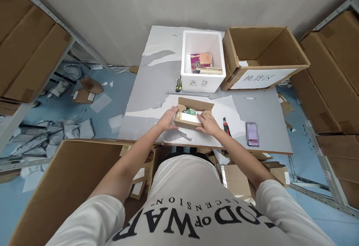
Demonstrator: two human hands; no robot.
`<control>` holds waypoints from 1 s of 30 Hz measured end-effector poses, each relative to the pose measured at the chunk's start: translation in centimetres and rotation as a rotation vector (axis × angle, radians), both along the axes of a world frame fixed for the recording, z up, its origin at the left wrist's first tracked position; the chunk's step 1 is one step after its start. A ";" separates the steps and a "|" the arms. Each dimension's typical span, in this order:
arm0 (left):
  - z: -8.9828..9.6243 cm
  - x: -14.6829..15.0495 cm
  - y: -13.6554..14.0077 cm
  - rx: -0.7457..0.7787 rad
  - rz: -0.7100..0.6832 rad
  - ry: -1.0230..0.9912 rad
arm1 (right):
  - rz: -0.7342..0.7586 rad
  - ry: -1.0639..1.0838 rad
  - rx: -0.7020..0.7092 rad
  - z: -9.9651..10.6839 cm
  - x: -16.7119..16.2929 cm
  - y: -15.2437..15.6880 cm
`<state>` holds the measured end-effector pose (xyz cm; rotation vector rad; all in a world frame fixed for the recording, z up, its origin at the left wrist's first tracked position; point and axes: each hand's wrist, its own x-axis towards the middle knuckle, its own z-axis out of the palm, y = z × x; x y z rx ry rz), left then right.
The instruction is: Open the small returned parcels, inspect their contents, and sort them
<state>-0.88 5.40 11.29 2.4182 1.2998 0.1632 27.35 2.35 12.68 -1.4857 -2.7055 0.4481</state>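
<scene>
A small cardboard box point(186, 126) sits on the table in front of me, its lid flap raised at the back. Inside it lies something green point(189, 111), partly hidden, whose kind I cannot make out. A white strip runs along the front of the box. My left hand point(168, 119) grips the left end, fingers on the upper edge. At the right front corner, my right hand point(208, 124) holds the box with fingers curled over its edge. A red and black utility knife point(226, 126) lies to the right of my right hand.
Beyond the box stand a white foam bin point(202, 83) with several books point(201, 61) and a large open carton point(263, 78). A yellow and black cutter point(178, 84) lies beside the bin. A blurred purple object point(252, 134) is at right. Below left gapes a big carton point(64, 178).
</scene>
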 end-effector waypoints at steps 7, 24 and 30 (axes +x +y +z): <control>-1.2 -0.6 2.3 -0.108 0.006 0.003 | -0.157 -0.109 -0.098 0.1 -1.9 0.4; -1.9 1.1 1.0 -0.096 0.027 0.085 | 0.095 -0.119 0.282 -6.4 1.7 -6.4; -0.4 0.5 0.6 -0.047 -0.034 0.161 | 0.076 -0.101 0.226 -5.8 1.4 -6.3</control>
